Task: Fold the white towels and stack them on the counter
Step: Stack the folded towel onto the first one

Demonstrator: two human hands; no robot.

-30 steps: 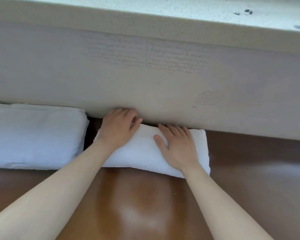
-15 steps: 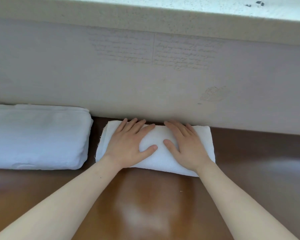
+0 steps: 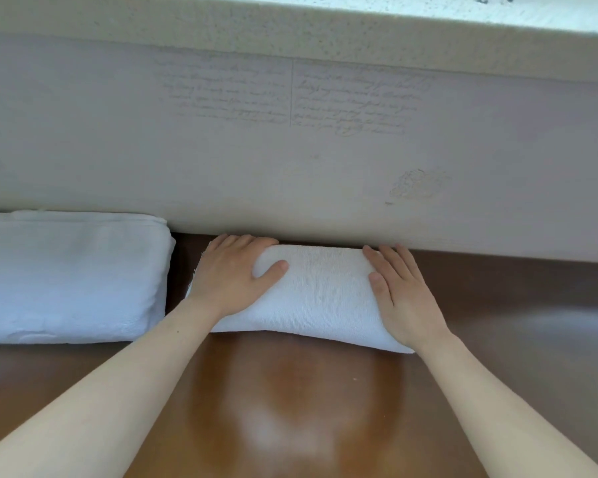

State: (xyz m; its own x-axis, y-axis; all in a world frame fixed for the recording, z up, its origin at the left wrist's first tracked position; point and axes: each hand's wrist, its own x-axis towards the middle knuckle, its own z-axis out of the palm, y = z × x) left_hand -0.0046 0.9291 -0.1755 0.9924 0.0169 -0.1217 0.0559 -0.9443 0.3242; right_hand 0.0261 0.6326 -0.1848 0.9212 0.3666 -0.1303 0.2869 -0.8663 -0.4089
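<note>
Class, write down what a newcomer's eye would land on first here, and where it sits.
The left hand and right hand press flat on the two ends of a small folded white cloth towel at centre, by the pale wall. Left of it, apart, lies a bigger folded white towel on the glossy brown counter.

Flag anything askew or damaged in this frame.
The small towel under the left hand and right hand sits slightly skewed, its front edge slanting nearer at right. A scuffed patch mars the wall above its right end.
</note>
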